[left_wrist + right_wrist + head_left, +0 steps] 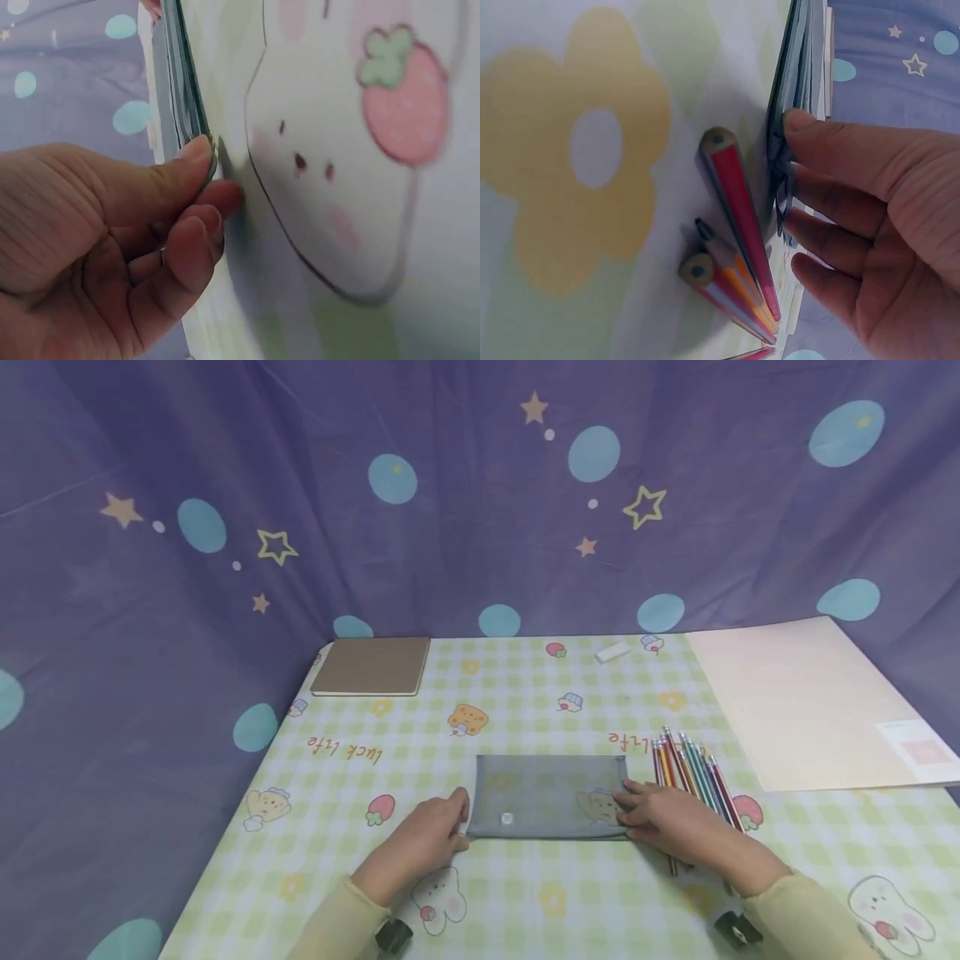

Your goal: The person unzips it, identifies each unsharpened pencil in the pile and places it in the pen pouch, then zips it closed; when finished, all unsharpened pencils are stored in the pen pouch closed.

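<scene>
A grey translucent pouch (551, 793) lies flat on the tablecloth in front of me. My left hand (422, 837) pinches its near left corner between thumb and fingers; the left wrist view shows the thumb pressed on the pouch's edge (184, 82). At the opposite end, my right hand (671, 822) pinches the right edge, thumb on the near side. Partly beneath the right hand and forearm lies a loose bundle of coloured pencils (697, 768). Sharpened and unsharpened-looking ends of several pencils (739, 202) appear beside the pouch in the right wrist view.
A brown notebook (371, 666) lies at the back left. Near the back edge sits a white eraser (612, 652). On the right is a large cream sheet (795, 710) with a small white card (921, 750). A purple curtain (480, 510) hangs behind the table.
</scene>
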Motion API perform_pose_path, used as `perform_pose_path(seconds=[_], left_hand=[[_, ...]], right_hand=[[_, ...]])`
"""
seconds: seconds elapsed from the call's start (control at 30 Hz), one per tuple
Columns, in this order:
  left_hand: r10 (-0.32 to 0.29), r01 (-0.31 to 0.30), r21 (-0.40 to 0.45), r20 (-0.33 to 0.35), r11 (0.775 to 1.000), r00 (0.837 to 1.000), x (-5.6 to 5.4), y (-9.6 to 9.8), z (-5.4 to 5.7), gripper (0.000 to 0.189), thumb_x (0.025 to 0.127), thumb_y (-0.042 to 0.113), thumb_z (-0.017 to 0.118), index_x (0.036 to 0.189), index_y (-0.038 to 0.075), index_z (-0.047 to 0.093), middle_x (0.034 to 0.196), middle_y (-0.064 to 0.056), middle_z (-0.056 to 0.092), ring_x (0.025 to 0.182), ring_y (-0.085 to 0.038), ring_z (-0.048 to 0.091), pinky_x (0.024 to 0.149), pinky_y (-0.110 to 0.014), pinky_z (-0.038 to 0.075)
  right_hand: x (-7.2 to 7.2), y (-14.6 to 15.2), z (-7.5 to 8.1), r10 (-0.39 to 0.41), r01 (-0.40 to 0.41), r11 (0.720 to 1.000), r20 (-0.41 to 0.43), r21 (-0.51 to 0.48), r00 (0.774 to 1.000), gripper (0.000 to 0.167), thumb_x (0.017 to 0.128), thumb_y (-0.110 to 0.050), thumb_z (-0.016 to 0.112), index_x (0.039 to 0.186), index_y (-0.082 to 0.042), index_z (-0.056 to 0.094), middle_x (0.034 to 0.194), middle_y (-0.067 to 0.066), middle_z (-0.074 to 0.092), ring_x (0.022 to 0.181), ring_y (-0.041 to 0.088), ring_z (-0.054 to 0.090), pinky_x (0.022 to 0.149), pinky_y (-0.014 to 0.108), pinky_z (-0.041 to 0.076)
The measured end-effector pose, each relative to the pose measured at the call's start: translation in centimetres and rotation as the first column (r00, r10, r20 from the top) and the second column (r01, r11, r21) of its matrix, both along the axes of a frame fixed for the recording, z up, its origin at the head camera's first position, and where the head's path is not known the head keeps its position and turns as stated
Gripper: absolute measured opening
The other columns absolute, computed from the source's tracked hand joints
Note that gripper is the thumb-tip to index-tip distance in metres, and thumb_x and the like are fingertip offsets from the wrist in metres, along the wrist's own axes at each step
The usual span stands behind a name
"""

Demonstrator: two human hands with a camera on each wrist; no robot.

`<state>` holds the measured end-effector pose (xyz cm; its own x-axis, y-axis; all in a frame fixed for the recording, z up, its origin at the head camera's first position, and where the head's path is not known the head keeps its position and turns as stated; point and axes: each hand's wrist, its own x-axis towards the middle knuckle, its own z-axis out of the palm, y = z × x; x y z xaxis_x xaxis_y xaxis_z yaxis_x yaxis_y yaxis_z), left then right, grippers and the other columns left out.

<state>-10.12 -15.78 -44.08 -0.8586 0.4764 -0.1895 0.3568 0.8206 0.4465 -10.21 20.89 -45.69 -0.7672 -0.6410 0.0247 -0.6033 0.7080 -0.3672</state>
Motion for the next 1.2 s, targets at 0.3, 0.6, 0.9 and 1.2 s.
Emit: perform_pose_path(seconds=[0.3,0.6,0.9,1.2], left_hand=[[-0.054,0.054,-0.004,-0.022,0.999,0.998,-0.2,-0.6,-0.2,0.025,0.087,0.018,0.073,0.096,0.014,0.050,0.068,0.008,0.046,0.060,-0.009,0.044,0.059,-0.027,0.040],[-0.155,0.129,-0.128,-0.218,0.983,0.964,-0.5,1.4,-0.3,0.042,0.074,0.041,0.081,0.090,0.015,0.051,0.073,0.009,0.044,0.064,-0.010,0.044,0.058,-0.028,0.040],[-0.223,0.199,-0.119,-0.243,0.973,0.944,-1.0,1.8,-0.5,0.025,0.082,0.028,0.077,0.081,0.018,0.054,0.073,0.010,0.053,0.067,-0.007,0.051,0.064,-0.028,0.045],[-0.208,0.192,-0.087,-0.245,0.978,0.947,-0.7,2.6,-0.5,0.021,0.093,0.012,0.060,0.075,0.018,0.052,0.063,0.011,0.047,0.054,-0.006,0.042,0.054,-0.024,0.040]], right_hand=[[0.0,0.1,0.2,0.002,-0.002,1.000,-0.015,0.017,1.000,0.027,0.078,-0.015,0.078,0.104,-0.008,0.075,0.124,0.015,0.063,0.119,0.042,0.055,0.091,0.053,0.046],[-0.1,0.1,0.3,0.001,-0.001,1.000,0.008,-0.010,1.000,0.026,0.078,-0.013,0.078,0.104,-0.007,0.075,0.124,0.016,0.063,0.119,0.042,0.055,0.089,0.052,0.048],[0.0,-0.1,-0.1,-0.001,0.001,0.999,0.005,-0.036,1.000,0.023,0.081,-0.015,0.078,0.102,-0.008,0.075,0.123,0.014,0.065,0.119,0.040,0.055,0.087,0.050,0.050],[0.4,-0.1,0.1,-0.049,0.047,0.997,-0.038,-0.060,0.998,0.035,0.082,-0.010,0.074,0.116,-0.001,0.069,0.127,0.018,0.061,0.123,0.040,0.052,0.094,0.052,0.045]])
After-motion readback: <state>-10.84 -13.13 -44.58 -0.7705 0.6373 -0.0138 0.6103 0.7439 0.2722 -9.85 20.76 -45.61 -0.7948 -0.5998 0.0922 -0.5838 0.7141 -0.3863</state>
